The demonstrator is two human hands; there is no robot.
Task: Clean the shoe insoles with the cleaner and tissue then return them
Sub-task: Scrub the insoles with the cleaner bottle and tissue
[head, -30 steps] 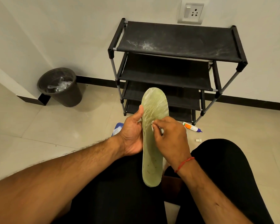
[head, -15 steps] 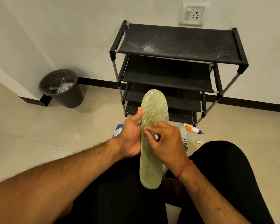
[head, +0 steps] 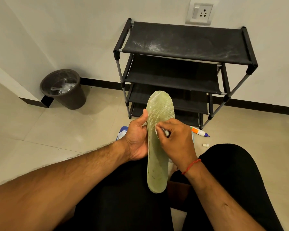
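So the right hand (head: 175, 139) has its fingers curled in tight, pinching a tiny wad of tissue (head: 165, 133) and pressing it onto the face of the insole (head: 157, 172), roughly a third of the way down from the toe end. You can barely see the tissue, just a whitish bit poking out between the fingertips. There's a red thread (head: 191, 165) round that wrist, and the forearm comes in from the lower right.

The left hand (head: 137, 139) grips the insole's left edge, with the thumb up along the rim and the other fingers wrapped behind where I can't see them. That arm reaches in from the lower left.

The insole is pale green and held nearly upright over the person's lap, toe end up, with scuffy streaks on the upper part.

On the floor just right of the hands lies the cleaner bottle (head: 199, 131) on its side, with a small white cap (head: 205, 145) near it. A blue and white thing (head: 121, 132) peeks out behind the left wrist, too hidden to say what it is. Beyond them a black shoe rack (head: 182, 42) stands against the wall, with a dark bin (head: 63, 89) off to its left.
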